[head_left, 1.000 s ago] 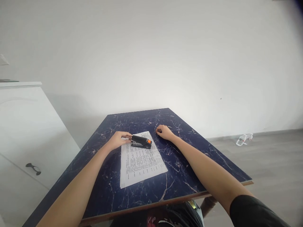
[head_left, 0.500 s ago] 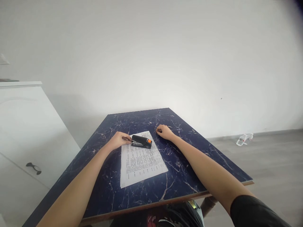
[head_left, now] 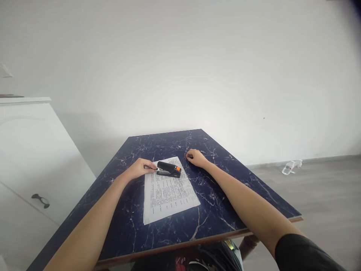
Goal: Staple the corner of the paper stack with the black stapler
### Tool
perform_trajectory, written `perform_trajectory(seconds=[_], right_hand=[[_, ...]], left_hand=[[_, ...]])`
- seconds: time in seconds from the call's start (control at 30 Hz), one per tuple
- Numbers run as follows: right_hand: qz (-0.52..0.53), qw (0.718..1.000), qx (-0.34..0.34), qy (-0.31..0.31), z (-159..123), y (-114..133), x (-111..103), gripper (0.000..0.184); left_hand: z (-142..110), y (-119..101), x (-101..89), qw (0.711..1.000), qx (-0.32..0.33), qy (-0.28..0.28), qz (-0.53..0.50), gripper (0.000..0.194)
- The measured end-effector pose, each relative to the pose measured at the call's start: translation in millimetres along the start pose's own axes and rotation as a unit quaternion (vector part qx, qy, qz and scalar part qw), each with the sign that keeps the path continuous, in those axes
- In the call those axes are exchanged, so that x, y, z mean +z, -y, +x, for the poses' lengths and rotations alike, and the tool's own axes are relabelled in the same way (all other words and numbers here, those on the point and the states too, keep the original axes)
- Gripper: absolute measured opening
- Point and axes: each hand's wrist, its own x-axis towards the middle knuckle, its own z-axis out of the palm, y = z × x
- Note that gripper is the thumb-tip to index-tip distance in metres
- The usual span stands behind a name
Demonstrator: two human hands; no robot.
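A black stapler with an orange patch lies on its side across the upper part of the printed paper sheets. Its open jaw end points toward my left hand. The fingertips of that hand are pinched together right at the jaw end. Whatever they grip is too small to make out. Beyond the top right corner of the sheets, my right hand rests on the table with its fingers curled in. The inside of the curl is dark, and what it holds, if anything, is hidden.
The dark blue marbled table has a brown front edge. A white cabinet with a dark handle stands on the left. Behind the table rises a white wall. A crumpled clear plastic item lies on the floor at right.
My left fingers have shifted very slightly at the stapler's jaw end. The stapler, the sheets and my right hand look the same.
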Motion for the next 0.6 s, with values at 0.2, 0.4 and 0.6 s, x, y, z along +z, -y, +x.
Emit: perform_trajectory(seconds=[0.2, 0.4, 0.6], right_hand=[[0.011, 0.999, 0.012, -0.045, 0.2, 19.6, -6.7, 0.013], [0.184, 0.979, -0.062, 0.065, -6.0, 89.4, -7.8, 0.038], [0.178, 0.979, -0.069, 0.067, -10.6, 125.3, 7.2, 0.032]], left_hand=[[-8.1, 13.4, -12.0, 0.999, -0.043, 0.015, -0.015, 0.023], [-6.3, 14.6, -6.9, 0.995, -0.056, -0.005, -0.079, 0.030], [2.3, -1.1, 9.0, 0.994, -0.030, 0.010, -0.109, 0.025]])
